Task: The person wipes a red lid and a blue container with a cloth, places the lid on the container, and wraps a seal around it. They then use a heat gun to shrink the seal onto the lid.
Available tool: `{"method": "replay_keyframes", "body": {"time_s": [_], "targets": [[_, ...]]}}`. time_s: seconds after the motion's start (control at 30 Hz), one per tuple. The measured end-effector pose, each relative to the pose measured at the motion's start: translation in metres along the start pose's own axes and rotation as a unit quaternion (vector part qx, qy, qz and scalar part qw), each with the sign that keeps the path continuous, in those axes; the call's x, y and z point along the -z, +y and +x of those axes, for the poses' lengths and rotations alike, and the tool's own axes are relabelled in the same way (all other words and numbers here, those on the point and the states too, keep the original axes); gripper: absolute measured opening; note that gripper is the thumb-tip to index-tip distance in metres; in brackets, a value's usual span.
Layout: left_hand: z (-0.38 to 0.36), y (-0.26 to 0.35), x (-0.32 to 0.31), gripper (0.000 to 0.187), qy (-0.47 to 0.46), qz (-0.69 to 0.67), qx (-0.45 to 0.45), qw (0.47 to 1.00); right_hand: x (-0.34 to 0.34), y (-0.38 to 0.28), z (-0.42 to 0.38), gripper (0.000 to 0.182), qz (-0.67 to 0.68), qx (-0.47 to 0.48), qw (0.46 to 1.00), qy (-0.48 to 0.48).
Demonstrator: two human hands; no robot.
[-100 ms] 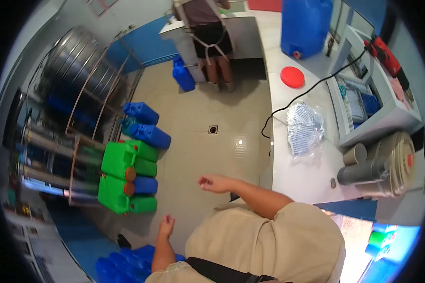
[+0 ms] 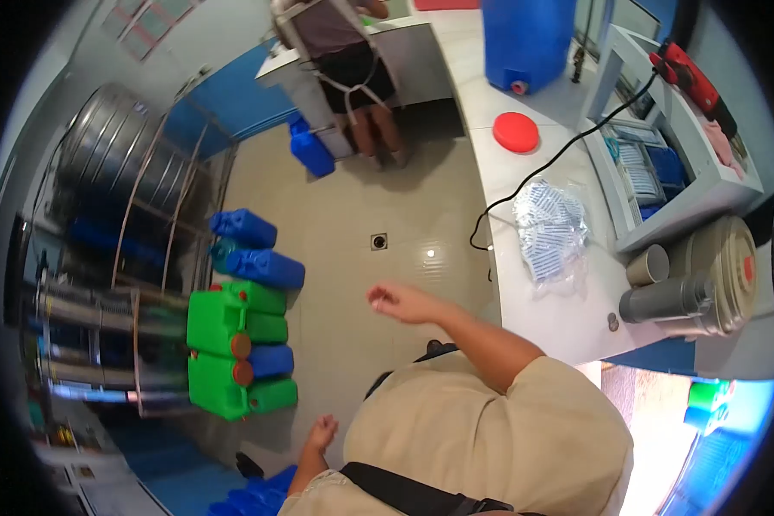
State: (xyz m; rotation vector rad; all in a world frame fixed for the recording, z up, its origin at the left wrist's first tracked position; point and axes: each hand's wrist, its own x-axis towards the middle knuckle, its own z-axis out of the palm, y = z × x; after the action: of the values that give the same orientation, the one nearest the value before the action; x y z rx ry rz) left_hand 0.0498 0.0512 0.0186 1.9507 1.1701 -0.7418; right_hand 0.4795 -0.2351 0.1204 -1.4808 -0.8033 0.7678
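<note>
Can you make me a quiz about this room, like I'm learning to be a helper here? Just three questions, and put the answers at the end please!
1. Pick one. What colour is the round lid near the big blue jug?
a) green
b) red
c) yellow

2. True or false: the left hand and the right hand are not touching each other.

3. Fill the gap: the clear bag of striped packets lies on the white ____.

Key: 1. b; 2. true; 3. counter
</note>
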Motion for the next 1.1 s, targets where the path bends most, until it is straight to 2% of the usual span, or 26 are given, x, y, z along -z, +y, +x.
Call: {"method": "replay_keyframes", "body": {"time_s": [0.1, 0.2, 0.23, 0.33, 0.4, 0.47, 0.5, 0.53, 0.57, 0.63, 0.67, 0.7, 0.73, 0.8, 0.87, 0.93, 1.07, 1.1], "targets": [[0.067, 0.104, 0.047, 0.056, -0.017, 0.071, -0.104, 0.992, 0.095, -0.035, -0.006, 0.035, -0.028, 0.015, 0.981, 0.190], [0.103, 0.247, 0.097, 0.057, -0.015, 0.095, -0.201, 0.975, 0.195, -0.067, -0.003, 0.036, -0.116, 0.036, 0.933, 0.339], [0.126, 0.273, 0.107, 0.058, -0.017, 0.108, -0.206, 0.973, 0.229, -0.072, -0.001, 0.036, -0.149, 0.041, 0.912, 0.379], [0.189, 0.318, 0.145, 0.059, -0.035, 0.158, -0.228, 0.960, 0.310, -0.105, -0.004, 0.037, -0.261, 0.029, 0.828, 0.496], [0.263, 0.334, 0.162, 0.060, -0.045, 0.198, -0.220, 0.954, 0.344, -0.134, -0.002, 0.041, -0.294, -0.041, 0.779, 0.553], [0.329, 0.342, 0.176, 0.061, -0.050, 0.262, -0.170, 0.949, 0.374, -0.148, 0.004, 0.043, -0.293, -0.080, 0.754, 0.582], [0.353, 0.367, 0.185, 0.061, -0.045, 0.299, -0.160, 0.940, 0.401, -0.140, 0.006, 0.046, -0.327, -0.109, 0.724, 0.597], [0.378, 0.408, 0.191, 0.061, -0.022, 0.308, -0.207, 0.928, 0.425, -0.135, 0.008, 0.049, -0.359, -0.137, 0.693, 0.610], [0.430, 0.447, 0.184, 0.060, 0.047, 0.227, -0.391, 0.891, 0.442, -0.135, 0.010, 0.049, -0.359, -0.139, 0.687, 0.616], [0.406, 0.578, 0.192, 0.058, 0.029, 0.221, -0.440, 0.870, 0.469, -0.130, 0.011, 0.055, -0.414, -0.207, 0.641, 0.612], [0.389, 0.638, 0.186, 0.056, 0.010, 0.192, -0.477, 0.858, 0.478, -0.129, 0.012, 0.055, -0.410, -0.209, 0.635, 0.621], [0.362, 0.694, 0.178, 0.053, -0.036, 0.140, -0.486, 0.862, 0.487, -0.128, 0.015, 0.057, -0.395, -0.238, 0.626, 0.629], [0.339, 0.746, 0.168, 0.051, -0.120, 0.049, -0.504, 0.854, 0.500, -0.127, 0.017, 0.060, -0.379, -0.266, 0.617, 0.636], [0.273, 0.834, 0.153, 0.054, -0.212, 0.030, -0.599, 0.772, 0.531, -0.119, 0.020, 0.063, -0.369, -0.292, 0.602, 0.645], [0.205, 0.901, 0.135, 0.066, -0.270, 0.010, -0.597, 0.755, 0.563, -0.117, 0.020, 0.066, -0.365, -0.318, 0.592, 0.644], [0.143, 0.952, 0.115, 0.086, -0.238, 0.034, -0.640, 0.730, 0.586, -0.115, 0.022, 0.070, -0.351, -0.369, 0.578, 0.638], [0.079, 1.037, 0.050, 0.122, -0.087, 0.024, -0.743, 0.664, 0.620, -0.117, 0.015, 0.076, -0.369, -0.416, 0.559, 0.615], [0.067, 1.052, 0.035, 0.122, -0.087, 0.026, -0.743, 0.663, 0.634, -0.112, 0.013, 0.075, -0.391, -0.426, 0.542, 0.609]]}}
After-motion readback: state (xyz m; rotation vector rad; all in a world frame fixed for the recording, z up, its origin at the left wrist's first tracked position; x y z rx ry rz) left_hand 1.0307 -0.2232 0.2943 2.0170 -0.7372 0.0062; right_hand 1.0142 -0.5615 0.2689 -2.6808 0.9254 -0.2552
